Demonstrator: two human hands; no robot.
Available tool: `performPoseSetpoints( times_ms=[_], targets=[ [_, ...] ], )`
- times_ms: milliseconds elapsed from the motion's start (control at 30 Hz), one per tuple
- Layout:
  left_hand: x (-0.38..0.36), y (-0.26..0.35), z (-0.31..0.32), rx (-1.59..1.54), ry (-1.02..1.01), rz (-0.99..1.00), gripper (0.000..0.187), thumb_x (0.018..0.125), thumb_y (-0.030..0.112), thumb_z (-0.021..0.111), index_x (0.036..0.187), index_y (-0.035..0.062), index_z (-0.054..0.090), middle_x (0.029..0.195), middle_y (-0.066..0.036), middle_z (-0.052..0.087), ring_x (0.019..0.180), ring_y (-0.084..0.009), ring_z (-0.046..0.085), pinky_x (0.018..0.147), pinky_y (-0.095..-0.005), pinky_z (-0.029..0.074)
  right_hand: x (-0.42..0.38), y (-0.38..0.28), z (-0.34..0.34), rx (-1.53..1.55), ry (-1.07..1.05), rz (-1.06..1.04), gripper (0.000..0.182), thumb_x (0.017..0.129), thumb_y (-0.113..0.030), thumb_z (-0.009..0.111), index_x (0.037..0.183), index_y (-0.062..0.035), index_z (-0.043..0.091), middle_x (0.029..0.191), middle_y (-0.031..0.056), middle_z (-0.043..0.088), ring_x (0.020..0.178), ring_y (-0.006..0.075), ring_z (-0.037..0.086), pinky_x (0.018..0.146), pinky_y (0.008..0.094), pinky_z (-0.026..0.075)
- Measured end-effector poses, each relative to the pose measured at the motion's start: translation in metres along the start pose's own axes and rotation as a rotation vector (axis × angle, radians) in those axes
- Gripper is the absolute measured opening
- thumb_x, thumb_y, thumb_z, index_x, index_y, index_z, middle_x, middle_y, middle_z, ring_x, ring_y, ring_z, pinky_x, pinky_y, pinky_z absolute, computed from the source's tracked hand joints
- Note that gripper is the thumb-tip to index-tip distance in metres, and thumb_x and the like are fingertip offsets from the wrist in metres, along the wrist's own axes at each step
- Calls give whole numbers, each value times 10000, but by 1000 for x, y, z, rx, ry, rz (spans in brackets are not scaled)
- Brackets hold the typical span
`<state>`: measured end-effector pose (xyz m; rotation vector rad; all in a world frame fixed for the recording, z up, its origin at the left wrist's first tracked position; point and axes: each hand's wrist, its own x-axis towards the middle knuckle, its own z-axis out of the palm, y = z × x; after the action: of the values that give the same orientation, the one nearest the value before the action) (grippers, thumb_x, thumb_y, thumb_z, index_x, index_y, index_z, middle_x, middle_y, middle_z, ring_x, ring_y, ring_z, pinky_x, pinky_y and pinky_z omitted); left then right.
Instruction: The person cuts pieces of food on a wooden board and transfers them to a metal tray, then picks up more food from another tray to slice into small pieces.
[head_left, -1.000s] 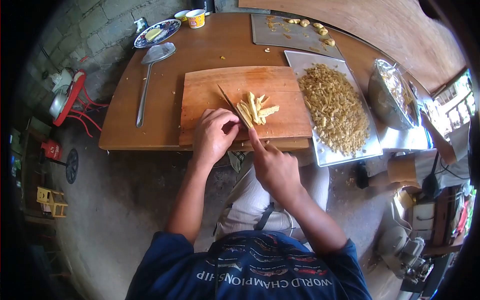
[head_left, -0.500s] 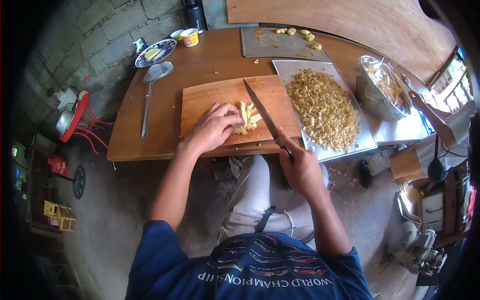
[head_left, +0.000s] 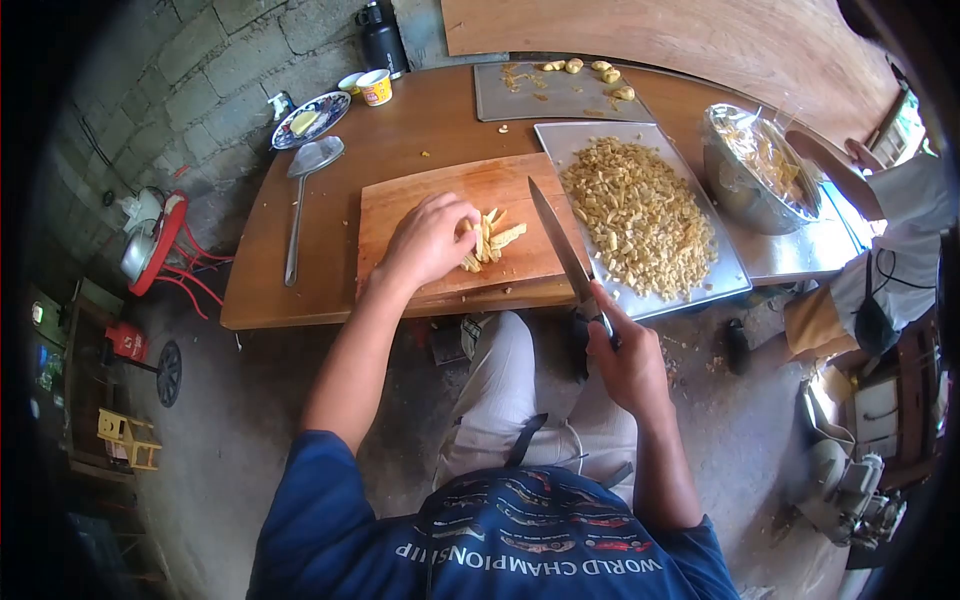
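Observation:
On the wooden cutting board (head_left: 400,200) lies a small heap of pale yellow food strips (head_left: 497,240), whose exact kind I cannot make out. My left hand (head_left: 432,240) rests on the board with curled fingers closed about the left part of the heap. A long-bladed kitchen knife (head_left: 560,238) is gripped by its handle in my right hand (head_left: 630,355), off the front right of the board. Its blade slants up and left over the board's right side, apart from the strips. Right of the board, a metal tray (head_left: 735,275) carries a large pile of chopped yellowish pieces (head_left: 645,220).
A plastic-covered metal bowl (head_left: 735,180) stands at right, near another person's arm (head_left: 840,175). Behind is a tray (head_left: 500,100) with several peeled pieces. A long-handled strainer (head_left: 296,220), a patterned plate (head_left: 325,107), a cup (head_left: 375,88) and a black bottle (head_left: 382,45) are on the left.
The knife and my right hand have moved right and toward me, away from the strips. My left hand has shifted slightly and its fingers have lifted a little. The other person's arm has moved.

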<state>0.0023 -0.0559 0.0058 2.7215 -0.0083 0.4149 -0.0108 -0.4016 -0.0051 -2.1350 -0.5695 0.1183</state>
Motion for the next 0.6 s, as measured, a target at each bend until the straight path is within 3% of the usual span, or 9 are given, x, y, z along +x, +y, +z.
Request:
performPoseSetpoints(
  times_ms=[33,100,367,433,533,600],
  targets=[
    [2,4,1,2,1,0,197,931,195,801,1053,48,752,1140,-127,729,1124,-344,706,997,-444,559,-1,1,-3,-6,2,16,540,1040,-153,670,1576,-166,605,767,286,694,691,401,744,706,466,567],
    [7,12,0,160,-85,-252,229,918,236,816,1014,35,764,1129,-156,741,1119,-343,717,985,-436,563,-4,2,-8,12,7,18,541,1039,-149,673,1575,-156,605,766,276,701,689,379,751,705,458,569],
    [13,12,22,28,-106,-315,204,883,221,805,966,42,753,1085,-167,763,1055,-340,745,953,-447,584,-9,22,-21,24,13,11,540,1036,-127,679,1572,-136,609,762,259,716,679,336,756,702,418,575],
    [16,12,20,-6,-113,-325,180,880,217,785,952,56,745,1097,-167,766,1086,-352,737,972,-457,579,-9,31,-18,72,74,-73,536,1038,-135,680,1569,-138,613,750,265,701,615,312,709,667,413,560],
    [21,12,15,-23,-181,-406,169,895,208,769,952,51,742,1064,-163,791,1042,-355,756,946,-458,589,-12,30,-23,53,40,-23,529,1042,-146,679,1567,-137,616,751,276,686,579,309,668,645,416,545],
    [22,14,13,-73,-54,-435,184,896,224,765,949,50,742,1052,-168,803,1015,-360,771,921,-461,596,-13,35,-24,67,41,-19,526,1043,-151,677,1566,-141,617,749,280,680,575,310,662,642,416,542]
  ],
)
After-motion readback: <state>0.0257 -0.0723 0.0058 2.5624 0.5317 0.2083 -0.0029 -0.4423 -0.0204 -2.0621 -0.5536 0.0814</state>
